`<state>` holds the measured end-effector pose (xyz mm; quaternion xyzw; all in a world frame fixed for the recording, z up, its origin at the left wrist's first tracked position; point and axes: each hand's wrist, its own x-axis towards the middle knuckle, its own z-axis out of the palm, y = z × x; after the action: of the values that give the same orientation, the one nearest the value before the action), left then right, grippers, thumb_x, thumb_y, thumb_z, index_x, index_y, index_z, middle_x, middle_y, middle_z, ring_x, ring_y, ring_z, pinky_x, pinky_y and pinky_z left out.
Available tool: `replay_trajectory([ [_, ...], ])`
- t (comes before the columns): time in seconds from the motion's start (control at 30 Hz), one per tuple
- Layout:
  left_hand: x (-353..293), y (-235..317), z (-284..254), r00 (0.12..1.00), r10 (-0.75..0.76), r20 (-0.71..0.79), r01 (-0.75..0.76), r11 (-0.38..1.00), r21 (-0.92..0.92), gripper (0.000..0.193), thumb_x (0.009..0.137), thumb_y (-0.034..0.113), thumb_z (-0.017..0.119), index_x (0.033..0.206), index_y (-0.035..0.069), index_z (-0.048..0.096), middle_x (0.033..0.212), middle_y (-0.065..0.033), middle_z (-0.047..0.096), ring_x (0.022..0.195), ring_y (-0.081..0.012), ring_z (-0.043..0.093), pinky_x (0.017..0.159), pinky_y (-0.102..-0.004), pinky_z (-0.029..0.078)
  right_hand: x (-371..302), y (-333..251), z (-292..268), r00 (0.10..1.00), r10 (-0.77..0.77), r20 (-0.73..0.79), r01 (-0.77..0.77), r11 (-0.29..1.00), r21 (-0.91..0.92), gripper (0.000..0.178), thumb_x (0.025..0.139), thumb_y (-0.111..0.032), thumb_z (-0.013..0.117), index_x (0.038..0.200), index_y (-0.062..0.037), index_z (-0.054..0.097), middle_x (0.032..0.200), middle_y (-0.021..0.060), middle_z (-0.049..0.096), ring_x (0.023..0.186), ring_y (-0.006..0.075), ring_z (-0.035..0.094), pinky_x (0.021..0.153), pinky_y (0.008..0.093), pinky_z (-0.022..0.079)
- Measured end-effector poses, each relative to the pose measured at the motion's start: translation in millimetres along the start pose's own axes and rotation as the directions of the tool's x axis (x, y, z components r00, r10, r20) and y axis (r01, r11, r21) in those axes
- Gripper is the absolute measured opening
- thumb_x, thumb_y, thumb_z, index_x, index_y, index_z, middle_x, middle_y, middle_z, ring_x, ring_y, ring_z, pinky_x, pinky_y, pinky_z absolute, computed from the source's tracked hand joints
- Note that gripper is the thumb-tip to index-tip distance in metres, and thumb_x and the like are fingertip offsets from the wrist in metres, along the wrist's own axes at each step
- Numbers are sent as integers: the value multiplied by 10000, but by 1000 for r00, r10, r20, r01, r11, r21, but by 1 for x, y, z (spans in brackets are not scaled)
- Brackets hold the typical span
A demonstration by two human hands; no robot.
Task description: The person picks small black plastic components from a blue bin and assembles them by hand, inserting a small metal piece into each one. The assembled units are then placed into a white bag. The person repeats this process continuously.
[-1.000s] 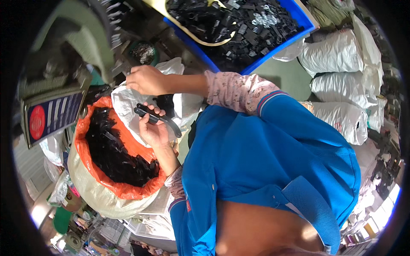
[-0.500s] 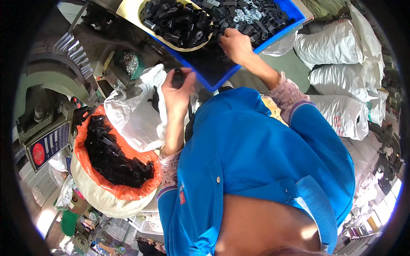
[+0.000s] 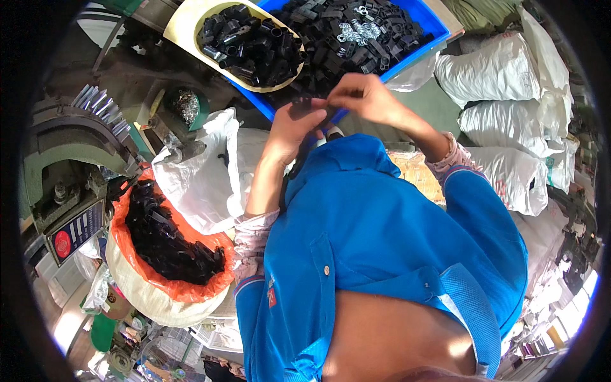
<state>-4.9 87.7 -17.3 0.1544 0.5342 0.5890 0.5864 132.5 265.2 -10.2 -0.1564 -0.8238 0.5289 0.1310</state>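
Observation:
My left hand [image 3: 294, 132] is closed around a black plastic part [image 3: 301, 108], most of which the fingers and shadow hide. Close beside it, my right hand [image 3: 368, 99] pinches at the part's end with thumb and fingertips; anything small between them is hidden. Both hands meet over the near corner of a blue tray [image 3: 414, 52]. In the tray lie many small black plastic pieces [image 3: 331, 48], with a pile of silvery coil springs [image 3: 360, 33] on top. A cream oval tub [image 3: 184, 24] holding larger black parts [image 3: 251, 48] rests on the tray's left side.
At the left stands a sack with an orange liner [image 3: 210, 288], full of black parts. A white bag [image 3: 203, 172] leans behind it. Beyond are a green machine [image 3: 70, 137] and a green bowl [image 3: 200, 114] of small metal pieces. Several white sacks [image 3: 490, 70] are stacked right.
My right hand has left the pieces in the blue tray and come back to my left hand. My left hand has shifted right, so the two now meet.

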Motion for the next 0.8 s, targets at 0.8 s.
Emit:
replay_trajectory([
  [0.8,-60,8,-12,723,520,-455,-340,841,421,346,698,-17,827,990,1,641,928,-61,703,862,-109,645,788,-249,531,53,-59,45,920,-256,296,200,958,207,182,861,-113,708,1018,-21,713,887,94,700,749,183,662,654,295,510],
])
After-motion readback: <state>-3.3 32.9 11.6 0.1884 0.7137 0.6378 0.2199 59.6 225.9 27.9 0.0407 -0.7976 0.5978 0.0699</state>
